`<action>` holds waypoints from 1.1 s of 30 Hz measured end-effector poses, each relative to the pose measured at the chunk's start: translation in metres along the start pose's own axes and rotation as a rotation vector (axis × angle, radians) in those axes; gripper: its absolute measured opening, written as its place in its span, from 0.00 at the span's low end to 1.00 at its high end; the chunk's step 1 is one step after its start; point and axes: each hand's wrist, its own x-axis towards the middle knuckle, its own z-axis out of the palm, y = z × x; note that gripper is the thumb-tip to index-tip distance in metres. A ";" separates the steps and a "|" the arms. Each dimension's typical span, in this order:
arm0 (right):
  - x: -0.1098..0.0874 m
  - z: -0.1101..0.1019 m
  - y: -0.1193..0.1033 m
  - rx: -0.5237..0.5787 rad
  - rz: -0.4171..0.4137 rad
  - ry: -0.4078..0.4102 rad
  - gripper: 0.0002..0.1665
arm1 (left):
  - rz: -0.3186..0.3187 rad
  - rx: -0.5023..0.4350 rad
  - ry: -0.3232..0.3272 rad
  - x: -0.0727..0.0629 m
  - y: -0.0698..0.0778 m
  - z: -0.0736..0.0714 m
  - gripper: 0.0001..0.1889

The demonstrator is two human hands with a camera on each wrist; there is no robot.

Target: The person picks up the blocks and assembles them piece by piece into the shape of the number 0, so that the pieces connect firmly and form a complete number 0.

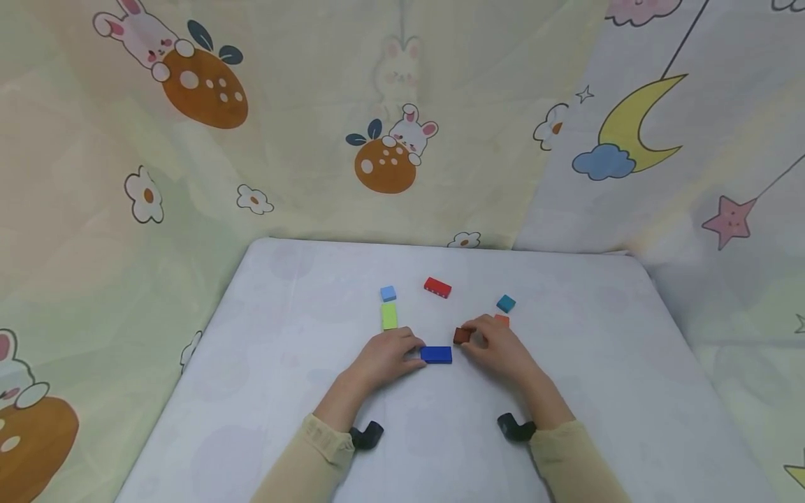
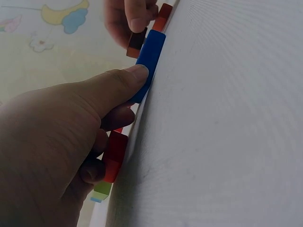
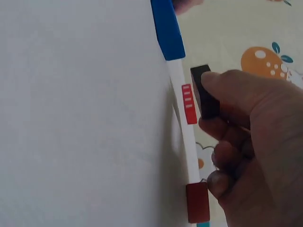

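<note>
Blue block (image 1: 436, 355) lies between left hand (image 1: 388, 355), thumb and fingers pinching its left end, and right hand (image 1: 498, 344), which pinches brown block (image 1: 462, 336) just far-right of it. Sleeved forearms (image 1: 308, 461) reach from near side, angled inward; right hand's spare fingers curled.

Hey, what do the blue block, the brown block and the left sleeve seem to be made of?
Blue block: probably painted wood or plastic, unclear which; smooth, evenly coloured faces. Brown block: perhaps likewise; straight-edged and rigid-looking, no clear grain. Left sleeve: fabric, matte, judging by the soft folds near its cuff.
</note>
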 end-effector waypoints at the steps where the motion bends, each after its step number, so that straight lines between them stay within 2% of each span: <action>1: 0.000 0.002 -0.002 -0.020 0.007 0.008 0.22 | 0.001 0.001 0.001 0.000 0.000 0.000 0.20; 7: -0.002 0.009 -0.005 -0.153 -0.023 0.065 0.23 | 0.005 -0.004 0.004 0.001 -0.002 0.001 0.20; 11: -0.004 0.013 -0.003 -0.197 -0.035 0.077 0.22 | 0.009 -0.015 0.004 0.001 -0.003 0.002 0.20; 33: -0.003 0.018 0.002 -0.214 -0.068 0.092 0.21 | 0.000 -0.001 0.005 0.001 -0.001 0.001 0.21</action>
